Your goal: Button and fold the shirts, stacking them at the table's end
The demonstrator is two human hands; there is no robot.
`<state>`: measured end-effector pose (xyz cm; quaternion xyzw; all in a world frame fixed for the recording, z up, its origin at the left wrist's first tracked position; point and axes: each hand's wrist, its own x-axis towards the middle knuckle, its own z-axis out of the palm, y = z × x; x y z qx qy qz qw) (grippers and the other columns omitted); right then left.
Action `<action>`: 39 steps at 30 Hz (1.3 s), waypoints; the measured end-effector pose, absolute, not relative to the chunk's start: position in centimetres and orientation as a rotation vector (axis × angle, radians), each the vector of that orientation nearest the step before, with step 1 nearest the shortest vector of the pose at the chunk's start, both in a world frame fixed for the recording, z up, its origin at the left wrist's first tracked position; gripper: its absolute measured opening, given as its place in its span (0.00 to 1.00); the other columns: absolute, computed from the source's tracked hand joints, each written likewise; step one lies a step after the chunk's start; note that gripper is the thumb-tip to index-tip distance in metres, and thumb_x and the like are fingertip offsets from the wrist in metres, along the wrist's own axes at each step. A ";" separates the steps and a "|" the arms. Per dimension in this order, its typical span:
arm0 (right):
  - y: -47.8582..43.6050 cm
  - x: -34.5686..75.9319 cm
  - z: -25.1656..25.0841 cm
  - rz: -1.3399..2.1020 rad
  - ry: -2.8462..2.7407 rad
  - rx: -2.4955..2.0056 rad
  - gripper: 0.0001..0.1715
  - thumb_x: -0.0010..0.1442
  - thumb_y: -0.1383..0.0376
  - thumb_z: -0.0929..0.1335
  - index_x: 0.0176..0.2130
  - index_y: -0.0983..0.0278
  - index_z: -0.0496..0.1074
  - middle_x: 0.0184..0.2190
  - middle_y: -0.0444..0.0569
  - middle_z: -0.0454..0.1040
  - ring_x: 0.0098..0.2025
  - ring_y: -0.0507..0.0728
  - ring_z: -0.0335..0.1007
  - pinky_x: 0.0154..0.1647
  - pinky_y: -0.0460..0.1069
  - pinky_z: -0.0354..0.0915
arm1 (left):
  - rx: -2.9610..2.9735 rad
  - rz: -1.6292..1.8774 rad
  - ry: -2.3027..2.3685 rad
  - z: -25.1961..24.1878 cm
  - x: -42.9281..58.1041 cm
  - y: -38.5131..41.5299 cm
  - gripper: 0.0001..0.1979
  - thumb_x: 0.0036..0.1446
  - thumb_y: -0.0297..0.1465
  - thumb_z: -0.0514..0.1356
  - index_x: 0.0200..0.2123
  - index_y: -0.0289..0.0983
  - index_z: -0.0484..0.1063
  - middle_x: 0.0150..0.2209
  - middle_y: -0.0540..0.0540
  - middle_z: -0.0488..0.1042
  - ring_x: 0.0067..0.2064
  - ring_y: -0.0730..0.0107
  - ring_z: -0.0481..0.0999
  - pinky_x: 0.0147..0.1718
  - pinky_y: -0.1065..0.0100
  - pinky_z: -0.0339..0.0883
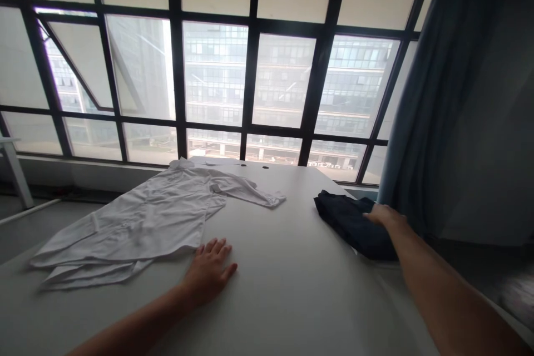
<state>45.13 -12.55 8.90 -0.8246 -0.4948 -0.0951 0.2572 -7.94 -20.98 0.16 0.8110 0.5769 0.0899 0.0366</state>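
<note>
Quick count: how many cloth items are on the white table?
2: a white fabric shirt spread at left, and a folded dark navy cloth bundle at right, touched by the right hand. Its folds may hide more.

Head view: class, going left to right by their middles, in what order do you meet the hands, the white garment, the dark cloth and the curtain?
White garment → left hand → dark cloth → right hand → curtain.
</note>
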 end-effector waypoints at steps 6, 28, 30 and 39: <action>-8.2 32.3 6.1 0.056 -1.788 -2.297 0.26 0.63 0.56 0.72 0.56 0.65 0.72 0.61 0.61 0.63 0.62 0.69 0.59 0.63 0.64 0.55 | 2.514 0.299 1.728 0.0 -8.3 -20.9 0.27 0.64 0.45 0.50 0.62 0.41 0.66 0.67 0.43 0.60 0.68 0.52 0.55 0.65 0.49 0.49; -11.2 19.4 -1.9 0.028 -2.212 -2.039 0.25 0.74 0.56 0.57 0.65 0.60 0.61 0.68 0.51 0.53 0.68 0.60 0.47 0.65 0.59 0.49 | 2.221 0.348 2.063 3.0 -17.9 -15.7 0.23 0.46 0.49 0.67 0.42 0.41 0.78 0.49 0.42 0.76 0.51 0.55 0.74 0.47 0.66 0.66; -11.2 19.5 -1.8 0.024 -2.203 -2.037 0.25 0.74 0.56 0.57 0.65 0.59 0.62 0.67 0.51 0.53 0.68 0.60 0.48 0.65 0.59 0.49 | 2.257 0.348 1.988 3.0 -17.7 -15.8 0.22 0.46 0.47 0.68 0.43 0.42 0.79 0.48 0.43 0.76 0.53 0.55 0.73 0.48 0.66 0.66; -7.8 18.4 0.8 -0.106 -2.262 -2.045 0.21 0.71 0.59 0.63 0.58 0.66 0.69 0.60 0.60 0.62 0.60 0.65 0.60 0.59 0.54 0.58 | 2.295 0.415 2.011 2.2 -16.1 -14.8 0.10 0.62 0.31 0.55 0.41 0.37 0.76 0.45 0.41 0.79 0.48 0.58 0.77 0.44 0.66 0.65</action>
